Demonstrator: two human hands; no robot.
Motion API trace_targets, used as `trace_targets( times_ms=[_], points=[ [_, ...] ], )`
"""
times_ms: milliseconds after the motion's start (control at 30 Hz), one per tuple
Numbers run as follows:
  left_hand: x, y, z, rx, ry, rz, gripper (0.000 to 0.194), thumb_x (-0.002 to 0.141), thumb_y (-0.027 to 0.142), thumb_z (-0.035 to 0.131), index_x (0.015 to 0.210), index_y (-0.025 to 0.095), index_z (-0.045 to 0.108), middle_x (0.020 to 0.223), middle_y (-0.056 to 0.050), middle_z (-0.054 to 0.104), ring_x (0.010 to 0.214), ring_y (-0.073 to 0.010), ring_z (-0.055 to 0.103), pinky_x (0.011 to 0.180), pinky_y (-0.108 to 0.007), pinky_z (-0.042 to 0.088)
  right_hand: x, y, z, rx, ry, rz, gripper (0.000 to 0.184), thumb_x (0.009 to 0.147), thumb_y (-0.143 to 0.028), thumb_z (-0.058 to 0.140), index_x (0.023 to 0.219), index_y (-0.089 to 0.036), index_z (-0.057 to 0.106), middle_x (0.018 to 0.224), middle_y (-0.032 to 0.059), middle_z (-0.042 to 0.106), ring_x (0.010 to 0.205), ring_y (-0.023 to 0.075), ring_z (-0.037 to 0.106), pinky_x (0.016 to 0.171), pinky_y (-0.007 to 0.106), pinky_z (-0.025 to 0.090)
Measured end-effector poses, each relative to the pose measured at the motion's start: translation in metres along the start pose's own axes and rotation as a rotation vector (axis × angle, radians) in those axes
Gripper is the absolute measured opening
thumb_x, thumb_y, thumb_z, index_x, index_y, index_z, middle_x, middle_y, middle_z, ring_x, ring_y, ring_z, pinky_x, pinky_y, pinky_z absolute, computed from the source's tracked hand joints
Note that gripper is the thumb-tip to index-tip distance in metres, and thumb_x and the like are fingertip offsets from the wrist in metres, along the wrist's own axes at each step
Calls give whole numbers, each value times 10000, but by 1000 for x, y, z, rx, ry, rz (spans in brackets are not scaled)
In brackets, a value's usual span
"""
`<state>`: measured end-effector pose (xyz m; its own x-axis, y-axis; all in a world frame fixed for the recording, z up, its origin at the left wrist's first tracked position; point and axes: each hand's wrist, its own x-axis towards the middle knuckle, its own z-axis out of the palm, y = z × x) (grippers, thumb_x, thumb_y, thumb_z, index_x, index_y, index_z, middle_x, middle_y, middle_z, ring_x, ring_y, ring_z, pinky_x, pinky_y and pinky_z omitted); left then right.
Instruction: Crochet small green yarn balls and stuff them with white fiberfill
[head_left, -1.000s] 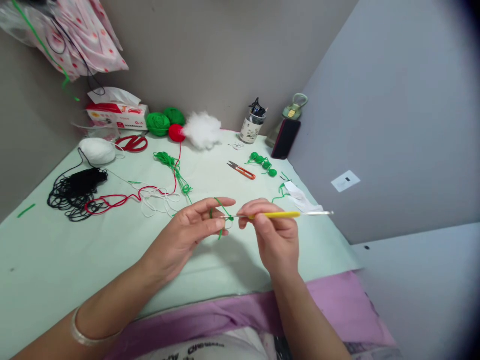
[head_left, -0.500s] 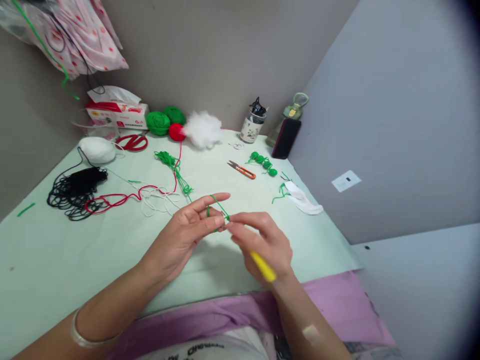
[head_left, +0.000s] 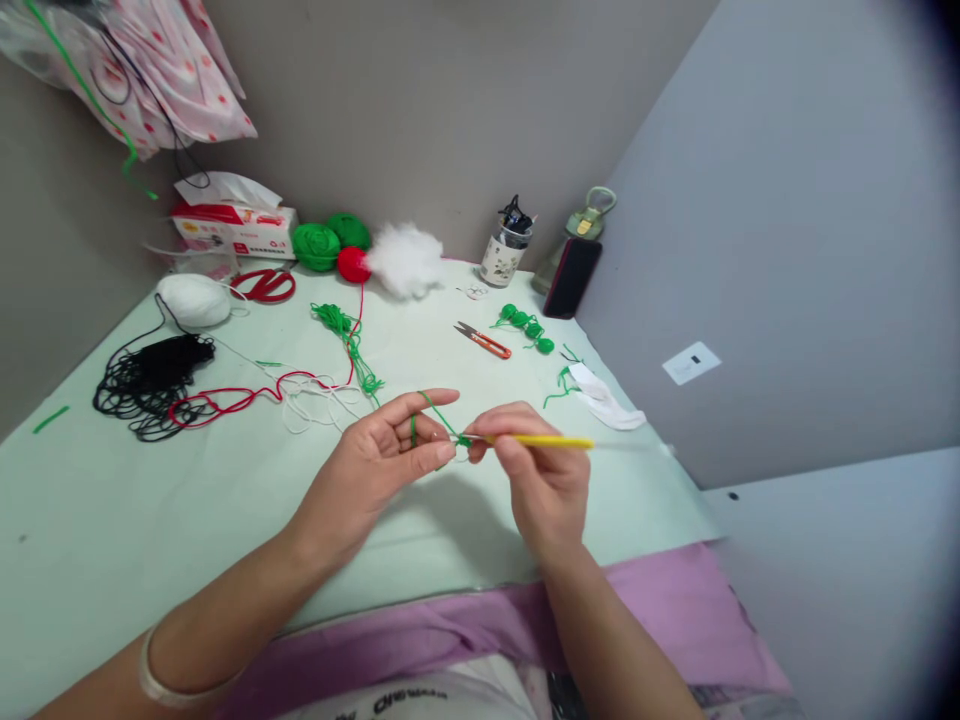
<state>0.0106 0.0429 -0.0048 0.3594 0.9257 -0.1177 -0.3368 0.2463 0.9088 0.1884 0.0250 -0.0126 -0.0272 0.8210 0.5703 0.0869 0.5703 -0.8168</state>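
Green yarn (head_left: 439, 412) runs over the raised index finger of my left hand (head_left: 390, 445) and loops round its other fingers. That hand's thumb and fingers close near a small green crocheted piece (head_left: 464, 441). My right hand (head_left: 546, 470) grips a crochet hook (head_left: 551, 441) with a yellow handle, held almost level. The hook's thin metal end points left into the green piece, where the two hands nearly meet. From the left hand the yarn leads back towards a loose green yarn bundle (head_left: 345, 335).
Behind lie orange thread snips (head_left: 484, 340), small green crocheted balls (head_left: 529, 325) and a white crocheted piece (head_left: 606, 398). Black yarn (head_left: 154, 385), red scissors (head_left: 264, 286) and a white yarn ball (head_left: 195, 300) are at left. A phone (head_left: 574, 278) leans against a bottle (head_left: 592, 215).
My right hand has turned, swinging the hook's yellow handle from slanting down towards me to nearly level, pointing right. My left hand has barely moved.
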Motion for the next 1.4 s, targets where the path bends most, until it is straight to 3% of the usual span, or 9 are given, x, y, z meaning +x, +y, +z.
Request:
trace_targets(
  times_ms=[133, 333, 433, 667, 733, 867, 1067, 1300, 1400],
  points=[
    [-2, -1, 3, 1, -9, 0, 443, 841, 297, 816, 1266, 263, 695, 806, 37, 663, 816, -120, 583, 824, -258, 438, -5, -3, 5, -240, -23, -197, 334, 957, -80, 610, 1175, -290, 749, 1076, 69, 728, 966, 192, 696, 784, 333, 585],
    [-1, 6, 1, -112, -64, -135, 428, 837, 286, 804, 1251, 223, 716, 811, 30, 613, 839, -129, 589, 852, -267, 452, 2, 5, -3, 236, -10, 141, 183, 1025, -252, 562, 1013, -253, 744, 931, 35, 737, 775, 154, 688, 716, 320, 587],
    [-1, 6, 1, -155, -70, -150, 384, 855, 284, 779, 1230, 222, 727, 836, 22, 607, 869, -141, 596, 892, -288, 470, 2, 5, -6, 218, -17, 151, 203, 1046, -268, 516, 1014, -239, 715, 908, 33, 726, 765, 155, 696, 696, 315, 591],
    [-3, 5, 4, -164, -22, -98, 390, 823, 284, 831, 1199, 241, 738, 763, 41, 624, 782, -104, 594, 786, -221, 458, -11, -4, -4, -688, -139, -521, 356, 932, -56, 643, 1217, -261, 704, 1038, 63, 747, 938, 186, 714, 797, 313, 622],
    [-3, 5, 3, -194, -44, -130, 424, 813, 299, 842, 1217, 231, 731, 760, 33, 635, 780, -109, 598, 782, -225, 468, -11, -3, -3, -758, -144, -593, 398, 915, -28, 654, 1234, -261, 705, 1056, 65, 746, 958, 181, 714, 820, 304, 623],
    [0, 7, 0, -211, -43, -161, 447, 807, 288, 846, 1230, 205, 726, 769, 23, 639, 803, -121, 600, 868, -276, 497, -6, 0, -3, -358, -77, -304, 308, 990, -121, 575, 1222, -274, 708, 1070, 69, 752, 952, 200, 725, 776, 353, 624],
    [-1, 9, 1, -81, 6, -69, 426, 799, 266, 845, 1206, 218, 726, 781, 35, 647, 822, -136, 626, 858, -273, 465, 4, 2, -3, 301, 98, 179, 183, 1006, -284, 591, 948, -231, 757, 865, 35, 739, 667, 147, 683, 617, 308, 590],
    [-1, 5, 2, -20, 10, -32, 391, 834, 291, 813, 1210, 239, 721, 797, 26, 656, 831, -141, 607, 829, -268, 444, 1, 0, 3, 116, 7, 27, 166, 987, -251, 624, 1035, -254, 784, 979, 65, 754, 873, 194, 690, 708, 346, 583],
    [-2, 8, 3, -44, -5, -54, 403, 826, 282, 817, 1213, 224, 722, 796, 21, 656, 828, -146, 612, 832, -272, 454, 1, 0, 4, 152, -5, 37, 166, 992, -245, 618, 1046, -264, 774, 991, 55, 761, 836, 178, 691, 700, 337, 581]
  ],
)
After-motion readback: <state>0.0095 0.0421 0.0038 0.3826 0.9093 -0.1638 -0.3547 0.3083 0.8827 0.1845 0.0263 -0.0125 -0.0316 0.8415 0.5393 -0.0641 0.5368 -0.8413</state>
